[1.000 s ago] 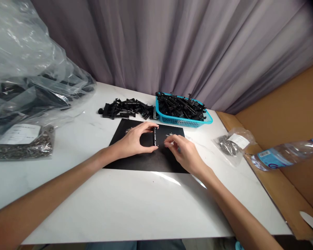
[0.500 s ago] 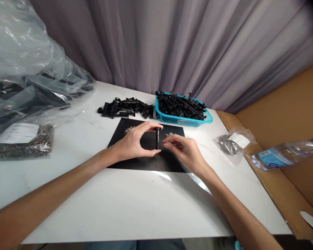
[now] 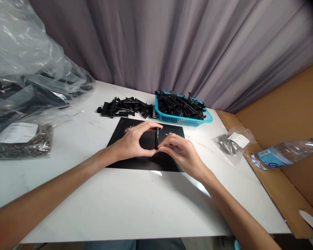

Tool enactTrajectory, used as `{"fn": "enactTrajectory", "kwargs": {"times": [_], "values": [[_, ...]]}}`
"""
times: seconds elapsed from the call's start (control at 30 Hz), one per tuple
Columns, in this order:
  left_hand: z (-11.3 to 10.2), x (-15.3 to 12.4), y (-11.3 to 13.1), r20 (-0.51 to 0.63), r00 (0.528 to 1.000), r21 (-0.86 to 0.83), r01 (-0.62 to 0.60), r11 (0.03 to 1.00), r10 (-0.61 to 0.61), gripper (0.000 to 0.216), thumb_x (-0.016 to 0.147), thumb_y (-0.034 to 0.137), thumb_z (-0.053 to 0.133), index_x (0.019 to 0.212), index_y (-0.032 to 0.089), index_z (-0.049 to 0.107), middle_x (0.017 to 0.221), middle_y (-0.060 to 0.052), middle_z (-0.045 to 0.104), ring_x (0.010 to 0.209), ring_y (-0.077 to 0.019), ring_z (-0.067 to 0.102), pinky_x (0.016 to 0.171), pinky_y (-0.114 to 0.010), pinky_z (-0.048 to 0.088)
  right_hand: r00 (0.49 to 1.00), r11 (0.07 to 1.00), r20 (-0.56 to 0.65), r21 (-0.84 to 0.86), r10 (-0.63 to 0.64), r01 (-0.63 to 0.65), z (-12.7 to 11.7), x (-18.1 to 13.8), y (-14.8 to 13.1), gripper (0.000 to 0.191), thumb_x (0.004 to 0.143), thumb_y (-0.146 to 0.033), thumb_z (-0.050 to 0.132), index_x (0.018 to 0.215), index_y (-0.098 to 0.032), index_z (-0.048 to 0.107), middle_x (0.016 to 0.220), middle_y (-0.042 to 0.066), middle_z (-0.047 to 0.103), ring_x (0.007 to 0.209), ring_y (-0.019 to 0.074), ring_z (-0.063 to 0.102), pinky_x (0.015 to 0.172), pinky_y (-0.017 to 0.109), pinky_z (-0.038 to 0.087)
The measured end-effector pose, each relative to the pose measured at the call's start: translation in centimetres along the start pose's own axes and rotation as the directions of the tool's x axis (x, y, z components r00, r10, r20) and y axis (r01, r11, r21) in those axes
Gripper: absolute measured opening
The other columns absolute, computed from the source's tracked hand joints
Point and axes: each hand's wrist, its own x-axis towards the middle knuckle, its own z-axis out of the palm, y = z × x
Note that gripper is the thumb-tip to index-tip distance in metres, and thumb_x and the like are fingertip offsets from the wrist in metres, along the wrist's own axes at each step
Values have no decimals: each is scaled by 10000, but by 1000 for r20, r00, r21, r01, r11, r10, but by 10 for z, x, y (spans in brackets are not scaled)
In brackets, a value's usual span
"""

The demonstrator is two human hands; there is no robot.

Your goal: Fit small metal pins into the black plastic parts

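I am seeing the left hand (image 3: 131, 142) pinching a short black plastic part (image 3: 156, 138) between forefinger above and thumb below, holding it upright just over the black mat (image 3: 146, 161). The right hand (image 3: 184, 154) is gripping a thin metal piece (image 3: 169, 146) in its fingertips and is holding it against the part's right side. The joint itself is too small for me to resolve.

Small metal bits (image 3: 129, 129) are lying on the mat behind the left hand, partly hidden by it. Beyond the mat, a loose pile of black parts (image 3: 125, 107) is sitting just beside a blue basket (image 3: 210, 119) heaped with more.

To the right, a small bag of metal parts (image 3: 231, 142) is resting on the white table (image 3: 120, 201). A large clear bag (image 3: 28, 69) is being cut off by the left edge, its contents blurred.
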Motion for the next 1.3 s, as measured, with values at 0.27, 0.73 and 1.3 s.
{"fn": "enactTrajectory", "kwargs": {"times": [0.27, 0.73, 1.3], "values": [[1, -2, 1, 34, 999, 39, 5, 999, -6, 623, 735, 256, 836, 1305, 229, 586, 1266, -70, 678, 1151, -256, 666, 1031, -378, 550, 988, 995, 123, -34, -90, 95, -9, 1, 2, 137, 1025, -265, 616, 977, -239, 741, 1010, 40, 716, 948, 197, 668, 839, 325, 520], [8, -11, 1, 39, 992, 103, -124, 987, 121, 686, 755, 136, 789, 1394, 225, 554, 1300, -77, 681, 1196, -244, 671, 1059, -350, 559, 981, 982, 150, 129, 121, -141, -5, 5, 14, 95, 887, -274, 796, 828, -216, 747, 886, -8, 745, 822, 164, 650, 775, 287, 470], [7, -4, 2, 38, 990, -104, 138, 985, -135, 626, 695, 307, 866, 1272, 204, 646, 1213, -52, 734, 1055, -222, 749, 1058, -361, 597, 996, 992, -6, 87, 93, -92, -27, 6, 13, 378, 1044, -484, 538, 972, -233, 812, 1121, 78, 696, 1028, 214, 641, 859, 331, 500]]}}
